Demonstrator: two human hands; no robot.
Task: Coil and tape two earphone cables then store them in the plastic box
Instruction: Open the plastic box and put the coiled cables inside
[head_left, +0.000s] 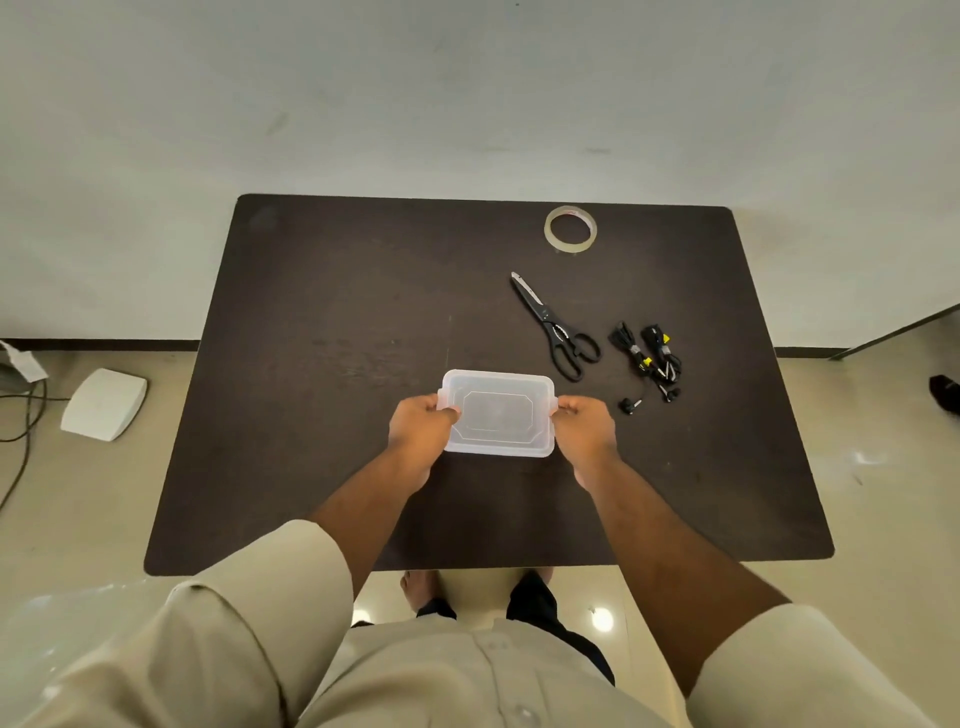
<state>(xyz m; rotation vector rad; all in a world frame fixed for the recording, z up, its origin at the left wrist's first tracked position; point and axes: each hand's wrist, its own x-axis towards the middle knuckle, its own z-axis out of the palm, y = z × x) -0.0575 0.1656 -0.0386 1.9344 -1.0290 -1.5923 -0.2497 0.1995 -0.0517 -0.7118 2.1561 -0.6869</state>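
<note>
Dark brown rectangular wooden table (322, 322) carried everything. Translucent rectangular plastic box with its snap lid on (497, 413) sat centre, toward the near edge. Left hand (420, 426) and right hand (584, 423) each pinched 1 short end at the lid tabs, fingers curled on the rim. Risks, judged: lid could pop off suddenly and the light box could skid toward the near edge; a right elbow swing could sweep the earphones off the right edge. The 2 black earphone cables with yellow tags (647, 361) lay bundled near the right edge, apart from the box; taped or not, could not tell. Counts: 1 table, 1 box, 1 pair of black-handled steel scissors (558, 330), 1 clear tape roll (570, 230) at the far edge, 2 earphones.
</note>
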